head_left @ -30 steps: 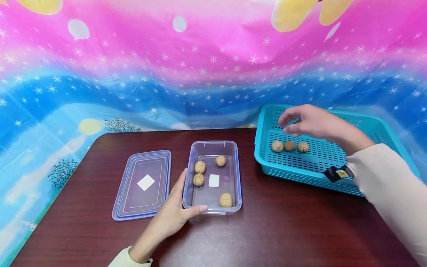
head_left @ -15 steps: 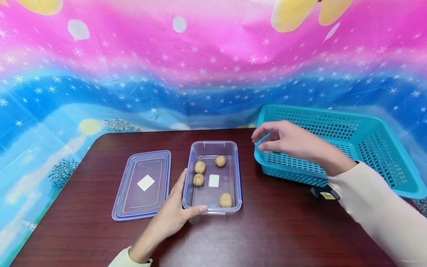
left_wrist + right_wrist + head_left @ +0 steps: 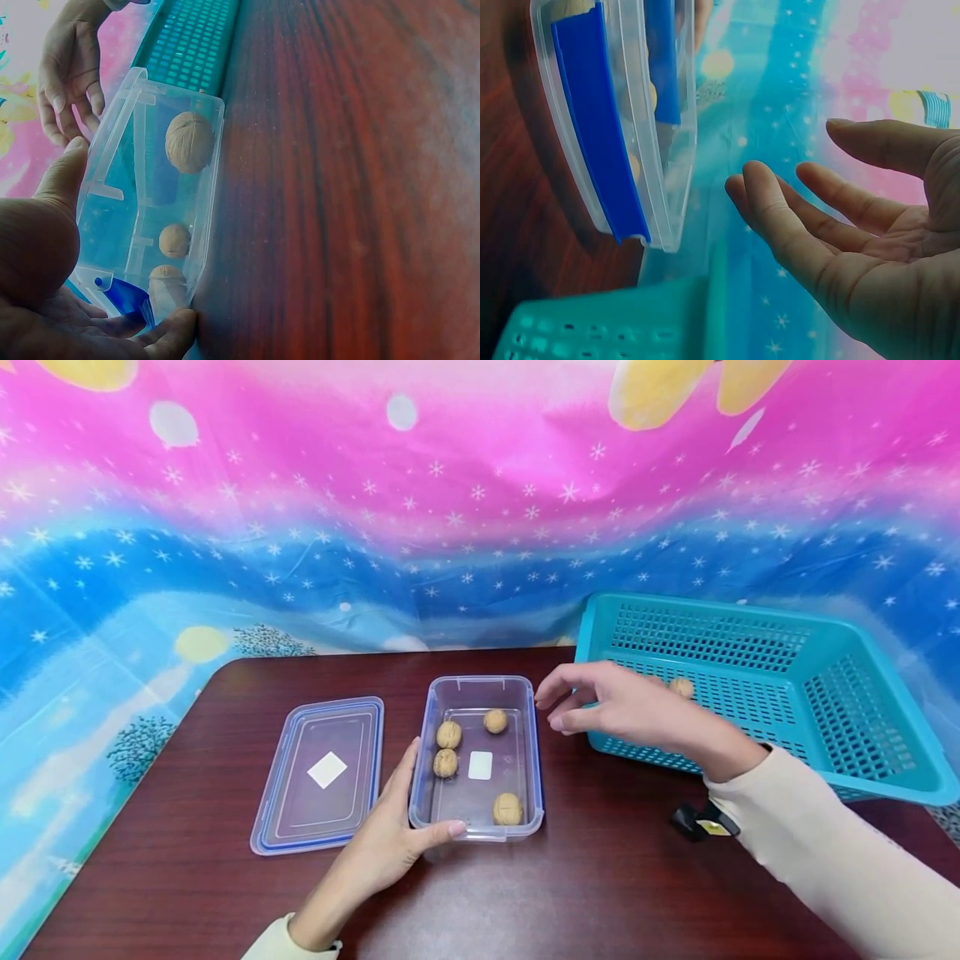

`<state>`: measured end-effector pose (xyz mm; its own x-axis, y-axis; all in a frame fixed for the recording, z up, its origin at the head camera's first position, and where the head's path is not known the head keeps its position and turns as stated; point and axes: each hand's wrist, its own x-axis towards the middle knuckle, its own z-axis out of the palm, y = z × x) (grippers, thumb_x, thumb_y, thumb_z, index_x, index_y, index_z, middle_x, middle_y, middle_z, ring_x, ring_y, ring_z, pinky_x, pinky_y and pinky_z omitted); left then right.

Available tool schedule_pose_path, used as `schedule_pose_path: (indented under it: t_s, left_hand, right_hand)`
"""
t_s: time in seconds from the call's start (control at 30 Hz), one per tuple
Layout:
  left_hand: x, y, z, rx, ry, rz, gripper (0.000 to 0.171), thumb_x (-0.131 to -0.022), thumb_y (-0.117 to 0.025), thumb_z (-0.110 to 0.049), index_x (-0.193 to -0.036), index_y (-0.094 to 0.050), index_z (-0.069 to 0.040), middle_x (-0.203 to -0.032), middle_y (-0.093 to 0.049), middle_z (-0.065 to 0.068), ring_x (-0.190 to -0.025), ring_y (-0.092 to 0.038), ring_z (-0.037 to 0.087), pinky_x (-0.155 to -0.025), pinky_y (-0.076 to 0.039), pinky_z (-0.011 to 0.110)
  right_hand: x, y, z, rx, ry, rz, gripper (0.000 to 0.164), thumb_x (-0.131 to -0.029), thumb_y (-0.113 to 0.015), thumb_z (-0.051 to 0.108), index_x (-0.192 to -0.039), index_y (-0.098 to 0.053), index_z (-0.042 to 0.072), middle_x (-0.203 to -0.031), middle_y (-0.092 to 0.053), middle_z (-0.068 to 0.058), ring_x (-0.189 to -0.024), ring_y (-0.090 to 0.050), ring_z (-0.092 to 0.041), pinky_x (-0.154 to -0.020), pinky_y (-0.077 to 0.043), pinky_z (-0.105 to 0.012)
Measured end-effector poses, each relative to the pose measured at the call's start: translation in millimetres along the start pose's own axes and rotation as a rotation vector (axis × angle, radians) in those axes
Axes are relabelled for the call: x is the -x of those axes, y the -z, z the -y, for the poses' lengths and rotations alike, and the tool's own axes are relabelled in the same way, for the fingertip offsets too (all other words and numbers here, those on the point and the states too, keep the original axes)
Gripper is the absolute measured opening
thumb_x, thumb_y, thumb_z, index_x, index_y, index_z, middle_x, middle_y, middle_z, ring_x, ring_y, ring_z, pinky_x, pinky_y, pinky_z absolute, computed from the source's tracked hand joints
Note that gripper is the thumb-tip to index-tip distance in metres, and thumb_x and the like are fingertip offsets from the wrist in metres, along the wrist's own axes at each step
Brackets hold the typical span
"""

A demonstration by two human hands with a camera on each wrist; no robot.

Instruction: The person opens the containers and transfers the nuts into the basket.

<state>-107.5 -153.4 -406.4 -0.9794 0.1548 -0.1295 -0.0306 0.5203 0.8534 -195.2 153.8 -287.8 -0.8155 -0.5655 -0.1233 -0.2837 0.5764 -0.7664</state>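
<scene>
My left hand point(image 3: 390, 839) grips the near left corner of a clear plastic food container point(image 3: 480, 835), thumb over its front rim and fingers along its left side. Several walnuts lie inside: two touch on the left, one walnut point(image 3: 496, 721) sits at the back right, another point(image 3: 507, 809) at the front right. Between the container and a teal basket point(image 3: 840, 777) hovers my right hand point(image 3: 611, 702). In the right wrist view, that hand point(image 3: 855, 225) has loosely bent fingers with nothing between them. A walnut point(image 3: 682, 687) shows in the basket behind it; the hand hides what lies beside this walnut.
A clear lid with a blue seal point(image 3: 322, 814) lies flat on the dark wooden table point(image 3: 600, 877), left of the container. The perforated basket stands at the right. A printed cloth point(image 3: 480, 552) hangs behind the table's far edge.
My right hand has moved left and toward me, from over the basket's walnuts to near the container's right side. My left hand, the container and its walnuts have stayed in place.
</scene>
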Motion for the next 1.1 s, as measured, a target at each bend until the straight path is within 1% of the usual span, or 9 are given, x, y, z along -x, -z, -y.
schedule_pose_path:
  t_s: [0.1,0.17,0.33,0.5,0.67,0.77,0.97,1.1]
  left_hand:
    - [-0.4,-0.1,0.6,0.0,-0.001,-0.001,0.12,-0.085,-0.088,-0.04,-0.17,-0.006,-0.023,-0.175,-0.016,0.013,-0.159,-0.023,0.037,-0.125,-0.023,0.065]
    - [-0.6,-0.3,1.0,-0.001,-0.003,-0.004,0.12,-0.085,-0.088,-0.04,-0.17,-0.006,-0.023,-0.175,-0.017,0.013,-0.158,-0.023,0.036,-0.125,-0.023,0.065]
    - [-1.1,-1.2,1.3,-0.001,-0.018,-0.011,0.119,-0.085,-0.088,-0.039,-0.17,-0.007,-0.021,-0.175,-0.018,0.014,-0.158,-0.026,0.036,-0.125,-0.023,0.064]
    - [-2.2,-1.7,2.0,-0.001,-0.026,-0.015,0.119,-0.085,-0.088,-0.038,-0.17,-0.007,-0.02,-0.175,-0.019,0.014,-0.157,-0.027,0.035,-0.125,-0.024,0.062]
    - [-3.3,-1.4,2.7,-0.003,-0.029,-0.015,0.12,-0.085,-0.088,-0.038,-0.17,-0.007,-0.02,-0.175,-0.019,0.013,-0.157,-0.028,0.035,-0.125,-0.024,0.062]
    - [-3.5,-1.4,2.9,-0.009,-0.027,-0.015,0.12,-0.085,-0.088,-0.038,-0.17,-0.007,-0.02,-0.174,-0.019,0.014,-0.155,-0.03,0.035,-0.124,-0.026,0.062]
    - [-3.4,-1.4,3.3,-0.009,-0.029,-0.011,0.119,-0.085,-0.088,-0.037,-0.17,-0.006,-0.019,-0.174,-0.02,0.014,-0.154,-0.033,0.036,-0.123,-0.028,0.06]
    - [-3.3,-1.1,3.6,-0.008,-0.031,-0.011,0.12,-0.085,-0.088,-0.038,-0.17,-0.006,-0.02,-0.174,-0.02,0.014,-0.153,-0.033,0.036,-0.122,-0.028,0.061]
  right_hand:
    - [-2.9,-6.8,-0.5,-0.042,0.003,0.017,0.027,-0.1,-0.069,0.011,-0.127,-0.068,0.01,-0.123,-0.073,-0.01,-0.106,-0.071,-0.02,-0.092,-0.058,-0.039]
    - [-6.0,-12.8,-1.4,-0.073,0.021,0.029,0.027,-0.1,-0.068,0.01,-0.126,-0.067,0.008,-0.125,-0.072,-0.013,-0.109,-0.071,-0.021,-0.093,-0.057,-0.039]
    - [-15.0,-29.6,-4.0,-0.134,0.043,0.03,0.027,-0.098,-0.069,0.008,-0.125,-0.068,0.007,-0.125,-0.071,-0.012,-0.112,-0.07,-0.023,-0.094,-0.057,-0.038]
    - [-25.3,-47.1,-5.4,-0.22,0.011,0.011,0.028,-0.098,-0.07,0.01,-0.126,-0.068,0.008,-0.129,-0.069,-0.012,-0.108,-0.071,-0.023,-0.095,-0.058,-0.039]
    - [-38.9,-66.6,-6.8,-0.316,-0.022,-0.013,0.031,-0.097,-0.071,0.009,-0.129,-0.067,0.006,-0.13,-0.067,-0.014,-0.111,-0.071,-0.025,-0.096,-0.06,-0.04]
    - [-45.4,-77.3,-7.2,-0.346,-0.029,-0.016,0.033,-0.097,-0.07,0.009,-0.13,-0.066,0.005,-0.133,-0.067,-0.016,-0.109,-0.07,-0.023,-0.095,-0.059,-0.041]
    - [-56.2,-95.4,-6.1,-0.407,-0.039,0.02,0.037,-0.095,-0.067,0.003,-0.132,-0.064,-0.002,-0.132,-0.066,-0.023,-0.101,-0.067,-0.021,-0.09,-0.059,-0.037]
    - [-64.5,-105.5,-5.5,-0.424,-0.061,0.044,0.039,-0.093,-0.064,-0.002,-0.131,-0.062,-0.005,-0.129,-0.066,-0.023,-0.106,-0.067,-0.024,-0.09,-0.059,-0.036]
